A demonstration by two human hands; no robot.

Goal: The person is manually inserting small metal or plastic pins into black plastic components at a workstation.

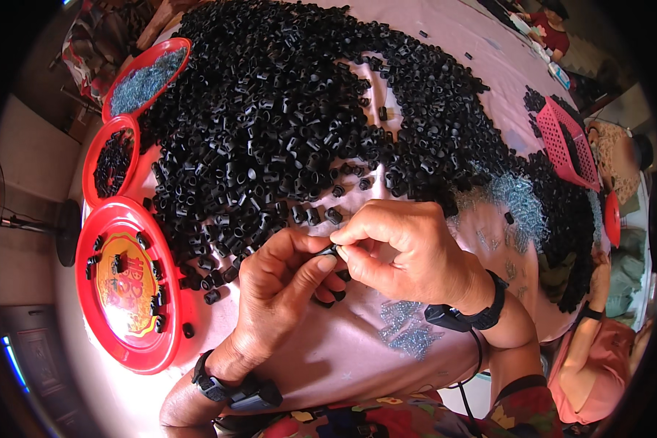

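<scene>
Both of my hands meet over the near middle of the cloth-covered table. Between thumb and fingers, my left hand [281,276] grips a small black plastic part [330,250]. The fingertips of my right hand [409,244] pinch together at that part's upper end; whether they hold a separate tiny piece is hidden. More black parts [328,298] show just under my left fingers. Beyond my hands spreads a big heap of short, hollow black plastic parts [263,109]. Nearer to me, beside my right wrist, lies a small pile of clear bluish pieces [407,332], too small to name.
Along the left stand a large red plate [98,332] with several black parts, a red dish [90,171] of thin dark pieces and a red tray [185,55] of bluish pieces. At right are a pink basket [562,142], more bluish pieces [518,208] and another person's arm [591,299].
</scene>
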